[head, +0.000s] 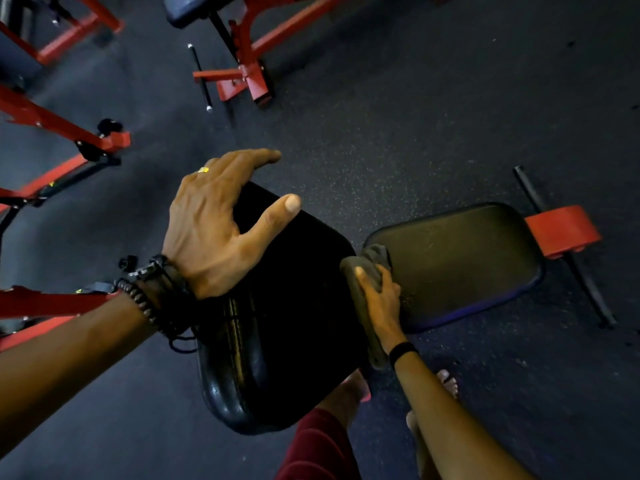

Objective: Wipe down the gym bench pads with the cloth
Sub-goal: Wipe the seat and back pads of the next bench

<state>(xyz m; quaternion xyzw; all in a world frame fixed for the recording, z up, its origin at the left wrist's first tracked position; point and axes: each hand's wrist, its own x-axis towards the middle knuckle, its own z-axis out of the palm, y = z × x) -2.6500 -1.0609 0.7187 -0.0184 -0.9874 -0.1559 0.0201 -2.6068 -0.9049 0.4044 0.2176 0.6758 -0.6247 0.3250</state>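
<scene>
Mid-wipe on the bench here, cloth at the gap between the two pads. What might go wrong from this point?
1. The cloth sits bunched in the right hand at the seat pad's near edge, so it may snag in the gap.
2. The left hand only rests on the back pad corner; the pad might shift under pressure.
3. Bare toes sit beside the bench.

We are wearing a gold ring (203, 170), dark bead bracelets (149, 299), a black wristband (401, 351) and dark red shorts (317, 448).
</scene>
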